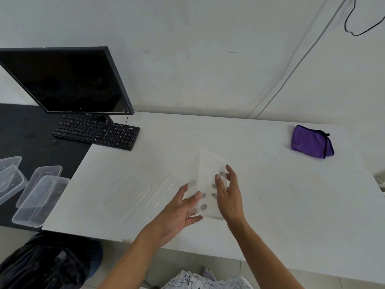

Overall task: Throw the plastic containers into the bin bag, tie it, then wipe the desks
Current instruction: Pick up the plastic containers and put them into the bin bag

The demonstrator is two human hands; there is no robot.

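Clear container (208,174) is off the counter, tipped up on edge. Left hand (179,211) grips its near end, right hand (229,197) lies flat against its right side. Second tub (127,195) lies flat on the white counter (270,195), with a clear lid (160,192) just beside it on the right. More tubs are on the black counter (25,132): an overlapping pair (39,201) and another at the frame edge (10,180). Black bin bag (48,261) is on the floor below the corner. Folded purple cloth (311,141) is at the far right of the white counter.
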